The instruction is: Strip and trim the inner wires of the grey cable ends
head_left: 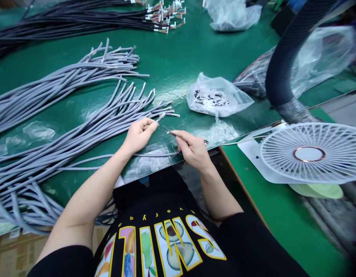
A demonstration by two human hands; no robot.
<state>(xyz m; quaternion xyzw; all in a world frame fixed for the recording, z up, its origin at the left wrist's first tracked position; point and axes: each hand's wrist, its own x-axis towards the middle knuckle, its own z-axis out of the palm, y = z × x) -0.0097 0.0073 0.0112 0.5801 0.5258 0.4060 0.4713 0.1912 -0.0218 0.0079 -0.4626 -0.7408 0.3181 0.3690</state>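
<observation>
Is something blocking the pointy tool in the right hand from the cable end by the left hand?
Nothing visible: only a small open gap lies between the pointy tool in the right hand and the cable end by the left hand. Anything finer there is too small to make out.

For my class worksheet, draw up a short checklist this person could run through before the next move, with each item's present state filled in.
1. Right hand gripping the thin metal tool: ok.
2. Tool's tip well away from the left hand: not ok; it points toward that hand, close by.
3. Left hand's thumb and forefinger pinched together: ok.
4. What they pinch: cannot tell; too small to make out.
5. Grey cables within reach: ok; the nearer bundle lies right beside the left hand.
6. White fan running: cannot tell from a still picture.
</observation>
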